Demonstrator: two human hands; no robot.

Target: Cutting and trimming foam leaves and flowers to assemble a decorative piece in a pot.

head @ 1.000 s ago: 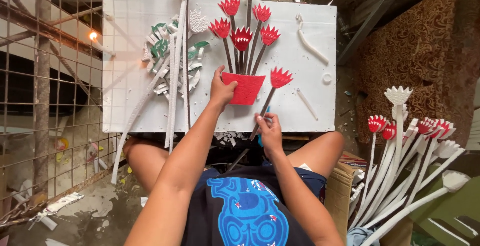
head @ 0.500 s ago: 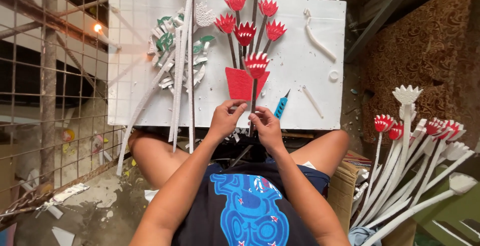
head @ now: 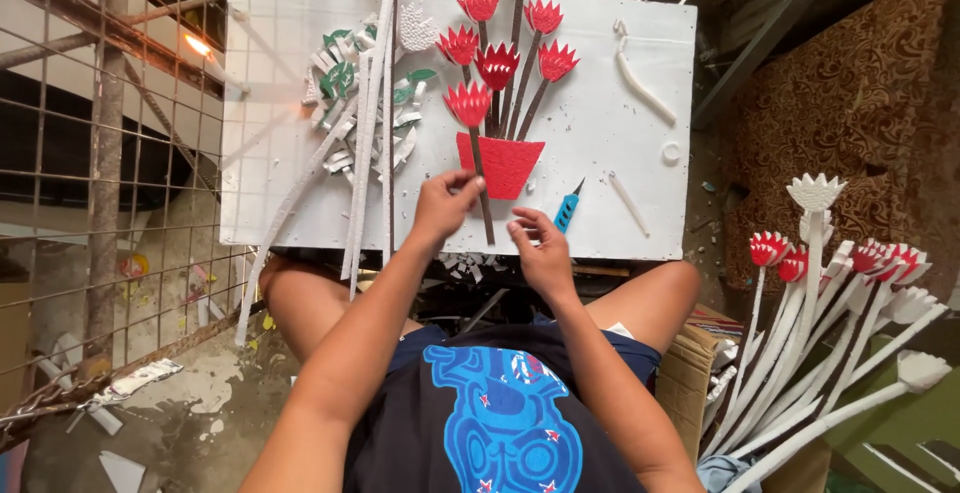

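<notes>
- A white foam board (head: 300,103) lies across the person's lap and carries the work; it serves in place of a tabletop.
- A red foam pot shape (head: 508,161) sits near the middle of the board's near edge, and five red foam tulip flowers on dark stems (head: 499,63) rise from it toward the far edge; they look already set in place.
- A sixth red foam flower with a long dark stem (head: 470,105) lies over the pot's left side, its stem running down past the pot toward the near edge.
- The left hand (head: 445,203) pinches this stem (head: 484,203) with its fingertips pressed together, just left of the pot.
- The right hand (head: 540,245) hovers at the near edge, fingers curled and close together, near the stem's lower end; I cannot tell whether it touches it.
- A blue-handled craft knife (head: 568,209) lies just right of the pot, untouched.
- By the look of it, the bouquet is well along, with this sixth flower not yet fixed.
- Long white foam strips (head: 372,123) and green-and-white leaf scraps (head: 340,83) lie toward the left edge, unused.
- Many more white-stemmed foam flowers (head: 830,303), some red-headed and some white-headed, lean in a bundle off to the right of the board, so plenty of stock is left.
</notes>
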